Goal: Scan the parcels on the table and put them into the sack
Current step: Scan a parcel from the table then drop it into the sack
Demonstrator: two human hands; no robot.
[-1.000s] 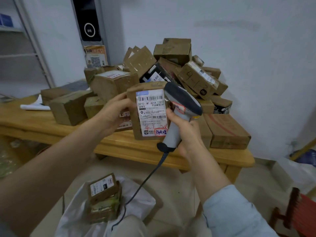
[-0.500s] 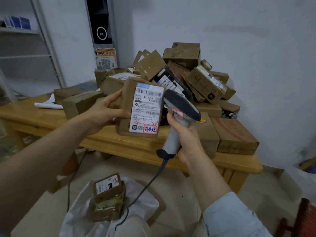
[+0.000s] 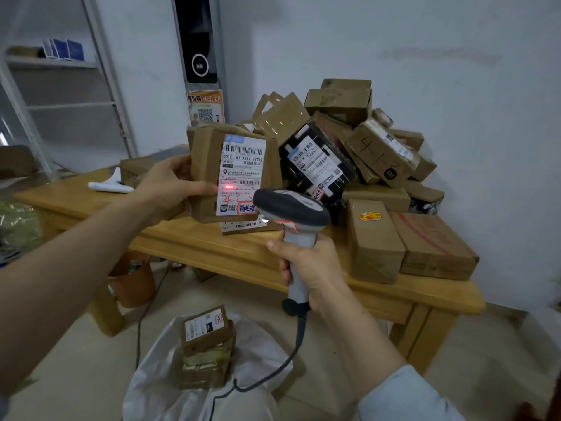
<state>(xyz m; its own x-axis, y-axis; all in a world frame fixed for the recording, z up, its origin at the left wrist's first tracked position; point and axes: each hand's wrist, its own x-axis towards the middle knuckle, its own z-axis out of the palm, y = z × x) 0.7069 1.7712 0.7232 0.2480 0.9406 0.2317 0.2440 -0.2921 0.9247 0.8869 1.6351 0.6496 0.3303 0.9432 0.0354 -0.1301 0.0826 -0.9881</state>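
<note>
One parcel is gripped by the left hand, long axis upright, its label faced to the one scanner clasped in the right hand just below it; a red line is cast on the label. One sack lies open well below both hands, at least two parcels stacked inside. Over a dozen more are piled on the table beyond.

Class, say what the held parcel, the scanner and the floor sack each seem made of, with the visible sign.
Held parcel: brown cardboard, matt, creased, bearing a white paper label. Scanner: likely moulded plastic, smooth, dark grey head on a light grey handle. Sack: white, crumpled in soft folds; perhaps woven plastic, weave not discernible.
</note>
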